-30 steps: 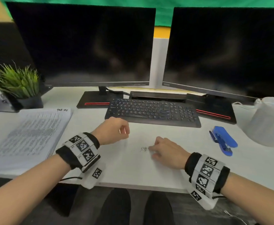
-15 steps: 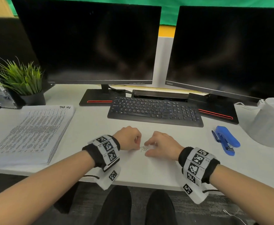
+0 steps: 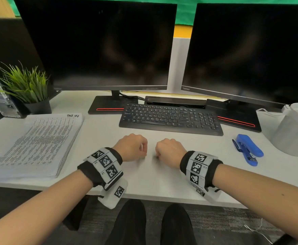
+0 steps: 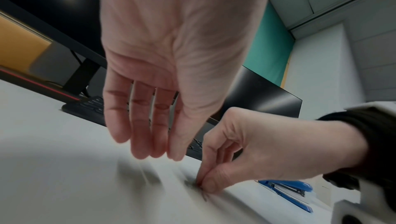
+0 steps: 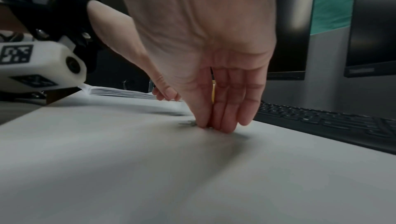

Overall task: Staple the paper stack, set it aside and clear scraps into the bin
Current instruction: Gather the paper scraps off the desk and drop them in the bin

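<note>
Right hand (image 4: 252, 156) pinched blurred scraps (image 5: 188, 124) on desk (image 3: 153, 177), hidden in head view, left hand (image 4: 163, 75) at 9 o'clock hung slack-fingered, holding nothing.

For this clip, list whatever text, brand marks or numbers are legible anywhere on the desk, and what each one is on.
"TALK US!", or close to it: handwritten at the top right corner of the white printed paper stack; the letters are unclear.
"ThinkVision", probably: on the right black monitor's lower bezel; too small to be sure.
Printed table rows on the stack: too small.
Black keyboard key legends: too small.
Wrist-band square markers: patterns, no words.
</note>
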Motion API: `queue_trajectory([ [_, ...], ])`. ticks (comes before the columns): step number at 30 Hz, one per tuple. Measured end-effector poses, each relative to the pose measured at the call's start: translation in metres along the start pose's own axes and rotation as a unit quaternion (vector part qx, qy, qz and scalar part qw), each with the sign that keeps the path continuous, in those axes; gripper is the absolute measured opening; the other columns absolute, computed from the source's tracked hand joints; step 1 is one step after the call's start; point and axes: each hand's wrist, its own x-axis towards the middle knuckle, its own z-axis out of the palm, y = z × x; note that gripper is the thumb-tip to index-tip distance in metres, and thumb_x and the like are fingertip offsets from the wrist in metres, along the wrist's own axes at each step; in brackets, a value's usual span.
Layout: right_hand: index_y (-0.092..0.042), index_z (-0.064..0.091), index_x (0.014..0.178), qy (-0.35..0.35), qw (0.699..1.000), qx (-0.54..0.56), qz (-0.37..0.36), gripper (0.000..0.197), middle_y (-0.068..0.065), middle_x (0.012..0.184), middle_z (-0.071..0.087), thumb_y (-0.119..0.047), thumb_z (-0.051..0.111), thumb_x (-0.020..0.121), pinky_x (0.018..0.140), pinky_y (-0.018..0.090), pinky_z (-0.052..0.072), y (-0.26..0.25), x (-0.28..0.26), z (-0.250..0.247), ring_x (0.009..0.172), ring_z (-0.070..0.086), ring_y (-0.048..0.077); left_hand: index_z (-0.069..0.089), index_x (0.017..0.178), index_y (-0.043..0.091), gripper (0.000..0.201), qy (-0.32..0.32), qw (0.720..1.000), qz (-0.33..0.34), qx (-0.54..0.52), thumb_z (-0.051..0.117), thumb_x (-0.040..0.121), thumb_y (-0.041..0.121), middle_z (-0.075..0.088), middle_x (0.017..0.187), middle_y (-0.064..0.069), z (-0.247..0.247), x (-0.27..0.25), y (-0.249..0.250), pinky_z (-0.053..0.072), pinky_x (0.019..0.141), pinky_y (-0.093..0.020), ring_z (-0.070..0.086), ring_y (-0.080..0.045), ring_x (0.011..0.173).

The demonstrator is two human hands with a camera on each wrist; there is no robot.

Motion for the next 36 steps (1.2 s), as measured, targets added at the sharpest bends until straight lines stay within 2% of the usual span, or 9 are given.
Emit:
queue_trajectory([
  [4,-0.002,0.059,0.109,-0.011,0.996,-0.077,-0.035,0.025,0.020,0.116,0.060,-0.002,0.043,0.090,0.071,0.034,0.036,-0.008,-0.003,0.000,0.106,0.057,0.039,0.058,0.082,0.024,0.006,-0.006,1.000,-0.010,0.015,0.058,0.084,0.019,0.057,0.086,0.004,0.007,-0.006,0.003,0.043,0.074,-0.028,0.055,-0.021,0.085],
  [7,-0.001,0.057,0.115,-0.036,0.996,-0.081,-0.030,0.028,0.020,0.119,0.057,-0.002,0.042,0.091,0.073,0.035,0.037,-0.010,-0.003,0.000,0.110,0.056,0.038,0.062,0.094,0.019,0.010,-0.008,1.000,-0.019,0.021,0.058,0.085,0.019,0.063,0.104,-0.004,0.013,-0.006,0.007,0.046,0.083,-0.032,0.059,-0.026,0.099],
  [11,-0.002,0.055,0.118,-0.075,0.997,0.002,0.018,0.031,0.018,0.124,0.053,-0.014,0.042,0.093,0.085,0.037,0.043,-0.001,-0.004,-0.003,0.114,0.053,0.037,0.056,0.117,0.010,0.036,-0.034,0.998,-0.007,0.043,0.059,0.087,0.029,0.052,0.121,-0.010,0.023,-0.006,0.015,0.044,0.093,-0.035,0.053,-0.030,0.110],
  [15,0.003,0.061,0.092,-0.077,0.985,0.138,0.072,0.026,0.021,0.107,0.066,-0.018,0.046,0.089,0.074,0.034,0.047,0.024,-0.007,-0.009,0.092,0.061,0.033,0.058,0.124,0.009,0.044,-0.044,0.997,0.040,0.040,0.062,0.086,0.029,0.052,0.123,-0.010,0.027,0.000,0.026,0.040,0.091,-0.029,0.052,-0.028,0.111],
  [19,-0.008,0.054,0.070,-0.062,0.928,0.342,0.131,0.022,0.010,0.067,0.061,-0.011,0.047,0.090,0.055,0.024,0.051,0.051,-0.012,-0.007,0.057,0.056,0.020,0.069,0.112,0.012,0.031,-0.017,0.998,0.068,-0.007,0.067,0.081,0.016,0.067,0.113,-0.006,0.021,0.010,0.031,0.040,0.082,-0.020,0.058,-0.019,0.103],
  [22,-0.007,0.054,0.074,-0.034,0.876,0.454,0.159,0.018,0.007,0.069,0.056,-0.008,0.051,0.091,0.050,0.021,0.054,0.061,-0.018,-0.005,0.059,0.057,0.017,0.074,0.099,0.011,0.020,-0.015,0.997,0.068,-0.023,0.069,0.080,0.013,0.073,0.101,-0.006,0.018,0.014,0.031,0.046,0.081,-0.019,0.059,-0.012,0.085],
  [25,-0.008,0.054,0.070,-0.018,0.843,0.513,0.161,0.021,0.008,0.069,0.054,-0.007,0.053,0.091,0.046,0.019,0.053,0.065,-0.023,-0.004,0.060,0.056,0.018,0.076,0.092,0.010,0.013,-0.006,0.997,0.074,-0.025,0.069,0.080,0.012,0.075,0.093,-0.005,0.016,0.018,0.030,0.044,0.073,-0.017,0.066,-0.016,0.083],
  [29,-0.007,0.055,0.071,-0.011,0.828,0.537,0.162,0.020,0.009,0.071,0.054,-0.006,0.055,0.091,0.047,0.020,0.054,0.068,-0.028,-0.002,0.061,0.056,0.019,0.074,0.087,0.011,0.010,-0.019,0.996,0.085,-0.022,0.068,0.080,0.011,0.074,0.090,-0.004,0.016,0.023,0.032,0.039,0.064,-0.018,0.058,-0.011,0.076],
  [36,-0.005,0.056,0.074,-0.003,0.802,0.572,0.173,0.017,0.010,0.072,0.054,-0.007,0.054,0.091,0.053,0.023,0.055,0.071,-0.037,-0.001,0.063,0.057,0.020,0.068,0.097,0.007,0.014,-0.100,0.989,0.107,0.019,0.059,0.086,0.011,0.059,0.080,0.003,0.011,0.028,0.036,0.042,0.073,-0.022,0.053,-0.014,0.077],
])
